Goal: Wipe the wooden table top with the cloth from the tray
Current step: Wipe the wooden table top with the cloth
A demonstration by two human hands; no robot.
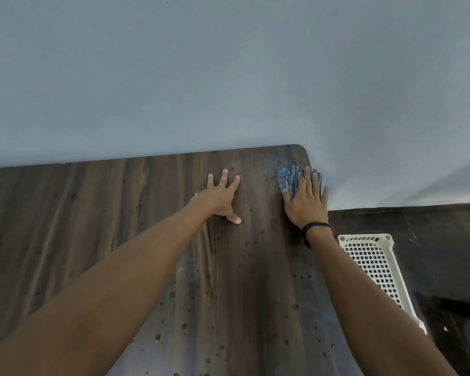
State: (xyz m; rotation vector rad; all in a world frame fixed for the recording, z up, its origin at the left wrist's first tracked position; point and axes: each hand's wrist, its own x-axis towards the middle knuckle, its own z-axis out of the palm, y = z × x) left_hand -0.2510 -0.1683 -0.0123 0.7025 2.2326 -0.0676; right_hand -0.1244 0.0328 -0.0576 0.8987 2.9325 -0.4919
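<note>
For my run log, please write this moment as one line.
phase: wiping far right corner | right hand: pressing cloth flat on table top | left hand: flat on table top | tray: beside right edge

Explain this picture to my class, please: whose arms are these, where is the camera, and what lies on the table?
There is no machine here, only a person working with bare hands. The single picture comes from a camera worn on the person's head, looking forward and down. The left hand rests flat on the wooden table top, fingers spread. The right hand presses a blue striped cloth flat against the wood near the far right corner. A white perforated tray sits beside the table's right edge.
</note>
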